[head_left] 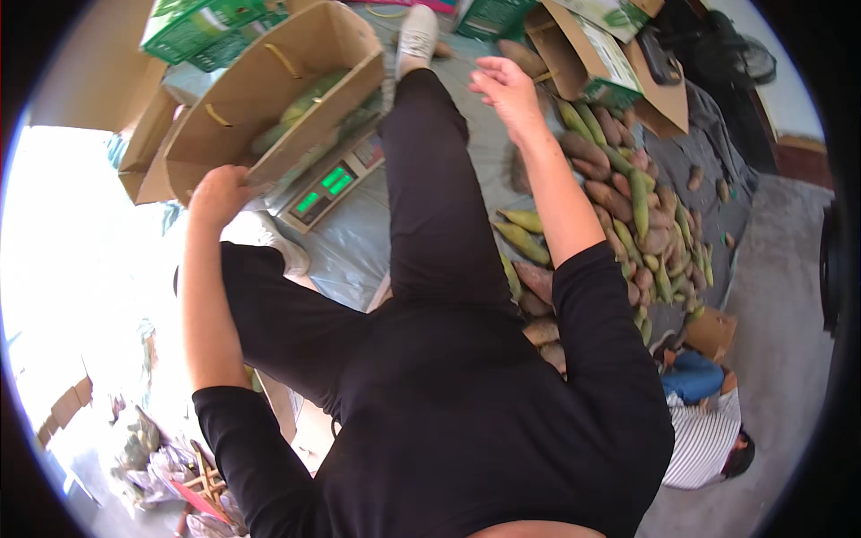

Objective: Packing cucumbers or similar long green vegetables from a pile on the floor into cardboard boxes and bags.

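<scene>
My left hand (220, 195) is closed on the lower left corner of an open cardboard box (332, 45). The box stands on a digital scale (334, 184) with lit green displays. Inside it, partly hidden by the near wall, lie long green vegetables (309, 97); their exact kind cannot be made out. Out to the right, my right hand (507, 94) hangs in the air with loosely bent fingers apart and nothing visible in them. Beneath my right forearm spreads a big pile of reddish-brown tubers (619, 202) mixed with long green cucumber-like vegetables (639, 204).
Green-and-white cartons (202, 31) stand at the far left, and another open carton (583, 54) at the far right. A person in a striped top (704, 439) sits at the lower right. Plastic-wrapped goods (170, 466) lie at the lower left. Grey sheeting (354, 269) covers the floor.
</scene>
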Available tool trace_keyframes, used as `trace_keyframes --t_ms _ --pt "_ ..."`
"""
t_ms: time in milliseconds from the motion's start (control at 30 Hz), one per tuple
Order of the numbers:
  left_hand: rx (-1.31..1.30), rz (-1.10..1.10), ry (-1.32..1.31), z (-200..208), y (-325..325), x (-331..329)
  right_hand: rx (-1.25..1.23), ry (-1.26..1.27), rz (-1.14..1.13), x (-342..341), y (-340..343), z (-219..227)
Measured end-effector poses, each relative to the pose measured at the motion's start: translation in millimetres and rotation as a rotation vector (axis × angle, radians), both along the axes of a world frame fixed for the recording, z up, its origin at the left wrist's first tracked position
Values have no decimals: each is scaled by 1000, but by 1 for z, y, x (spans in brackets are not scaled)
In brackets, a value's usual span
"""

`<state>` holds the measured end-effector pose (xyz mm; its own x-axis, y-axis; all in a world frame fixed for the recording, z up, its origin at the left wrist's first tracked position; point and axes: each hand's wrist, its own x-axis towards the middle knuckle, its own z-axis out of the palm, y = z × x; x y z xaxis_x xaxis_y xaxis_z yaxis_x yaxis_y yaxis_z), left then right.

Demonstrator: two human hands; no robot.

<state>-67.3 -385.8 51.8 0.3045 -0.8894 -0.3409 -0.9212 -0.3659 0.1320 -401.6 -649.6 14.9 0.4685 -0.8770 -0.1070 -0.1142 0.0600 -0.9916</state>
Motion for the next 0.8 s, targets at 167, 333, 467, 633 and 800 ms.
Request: trace_keyframes --t_ms 167,333,467,633,800 --pt "10 -13 21 5 -7 -3 12 421 -262 -146 -11 -117" --pt "75 24 43 0 -24 -15 121 886 -272 -277 39 -219" --pt "106 92 19 10 -16 -18 -41 1030 -189 -257 87 -235" --pt "119 112 31 7 -17 -15 52 1106 161 -210 110 -241" --pt "76 64 32 2 -16 -9 94 1128 318 -179 125 -252"
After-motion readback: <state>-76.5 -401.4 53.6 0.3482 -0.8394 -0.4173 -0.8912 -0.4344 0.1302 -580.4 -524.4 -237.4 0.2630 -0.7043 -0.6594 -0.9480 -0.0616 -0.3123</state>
